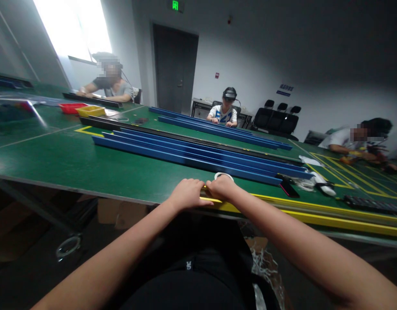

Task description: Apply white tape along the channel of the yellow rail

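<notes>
A long yellow rail (314, 214) lies along the near edge of the green table (136, 176), reaching off to the right. My left hand (190, 193) is at its left end, thumb stretched along the yellow and fingers curled over the top. Close beside it, my right hand (220, 187) is closed on the rail near the same end. A white ring (224, 175), perhaps a roll of tape, shows partly behind my right hand. Beyond my hands lie several long blue rails (185, 159), side by side.
A red tray (72, 108) and a yellow tray (90, 111) stand at the far left. A dark phone-like object (288, 188) and a white object (323, 184) lie at right. Three people sit around the tables. Cardboard and white strips are below the edge.
</notes>
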`<action>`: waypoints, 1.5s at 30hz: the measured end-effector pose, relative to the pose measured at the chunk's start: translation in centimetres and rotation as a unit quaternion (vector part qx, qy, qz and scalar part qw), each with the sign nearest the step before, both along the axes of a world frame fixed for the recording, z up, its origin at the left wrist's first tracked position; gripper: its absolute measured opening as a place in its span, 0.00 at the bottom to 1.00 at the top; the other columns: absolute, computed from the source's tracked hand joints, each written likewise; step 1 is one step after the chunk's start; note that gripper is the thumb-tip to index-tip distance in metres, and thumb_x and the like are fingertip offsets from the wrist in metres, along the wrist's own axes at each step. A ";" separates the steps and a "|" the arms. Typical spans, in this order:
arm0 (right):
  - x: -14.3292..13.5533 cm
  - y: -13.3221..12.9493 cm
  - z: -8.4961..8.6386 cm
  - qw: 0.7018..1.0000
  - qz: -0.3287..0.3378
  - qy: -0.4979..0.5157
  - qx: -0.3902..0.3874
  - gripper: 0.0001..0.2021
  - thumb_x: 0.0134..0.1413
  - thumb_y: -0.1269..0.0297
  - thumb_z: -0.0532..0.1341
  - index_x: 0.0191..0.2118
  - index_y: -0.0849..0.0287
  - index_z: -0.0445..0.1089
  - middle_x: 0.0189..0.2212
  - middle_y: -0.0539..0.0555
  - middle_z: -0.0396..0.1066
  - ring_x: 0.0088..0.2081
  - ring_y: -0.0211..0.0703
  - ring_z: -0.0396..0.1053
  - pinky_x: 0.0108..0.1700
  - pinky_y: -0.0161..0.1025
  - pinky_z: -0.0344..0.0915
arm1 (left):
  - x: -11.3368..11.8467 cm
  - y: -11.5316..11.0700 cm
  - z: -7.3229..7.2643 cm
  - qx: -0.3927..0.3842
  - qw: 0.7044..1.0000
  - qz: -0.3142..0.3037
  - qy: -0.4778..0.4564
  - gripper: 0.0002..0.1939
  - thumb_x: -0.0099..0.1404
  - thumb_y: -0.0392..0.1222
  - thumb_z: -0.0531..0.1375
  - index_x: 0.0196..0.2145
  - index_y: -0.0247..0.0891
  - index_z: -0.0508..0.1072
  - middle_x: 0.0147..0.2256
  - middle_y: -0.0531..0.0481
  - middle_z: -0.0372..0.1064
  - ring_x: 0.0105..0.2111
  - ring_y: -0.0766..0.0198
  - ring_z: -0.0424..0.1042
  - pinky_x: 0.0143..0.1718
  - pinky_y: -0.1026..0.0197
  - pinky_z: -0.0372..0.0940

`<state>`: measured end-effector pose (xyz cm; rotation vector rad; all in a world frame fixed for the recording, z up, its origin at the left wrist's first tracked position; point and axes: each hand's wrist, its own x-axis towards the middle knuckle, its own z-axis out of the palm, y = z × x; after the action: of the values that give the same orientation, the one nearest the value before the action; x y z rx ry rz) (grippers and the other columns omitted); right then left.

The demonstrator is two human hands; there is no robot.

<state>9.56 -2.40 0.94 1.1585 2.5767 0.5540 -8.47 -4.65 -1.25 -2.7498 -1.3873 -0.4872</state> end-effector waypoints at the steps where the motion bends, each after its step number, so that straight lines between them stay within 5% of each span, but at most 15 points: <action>1: 0.0 0.0 0.1 1.000 -0.002 -0.003 -0.002 0.18 0.63 0.58 0.47 0.40 0.64 0.69 0.28 0.65 0.75 0.29 0.50 0.73 0.32 0.41 0.62 | 0.0 0.0 0.0 -0.001 1.000 0.002 0.002 0.33 0.54 0.72 0.54 0.40 0.38 0.73 0.38 0.41 0.74 0.39 0.50 0.73 0.41 0.53 0.64; 45: -0.1 -0.1 0.5 0.999 -0.018 -0.007 -0.031 0.21 0.62 0.52 0.48 0.42 0.63 0.70 0.30 0.64 0.75 0.31 0.52 0.73 0.35 0.43 0.62 | -0.1 0.3 -0.5 0.027 1.000 -0.011 -0.005 0.30 0.55 0.70 0.55 0.37 0.38 0.71 0.36 0.43 0.74 0.38 0.51 0.73 0.39 0.54 0.63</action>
<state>9.47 -2.46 1.47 1.1740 2.5380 0.4675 -8.55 -4.39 -1.77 -2.7267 -1.3269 -0.5311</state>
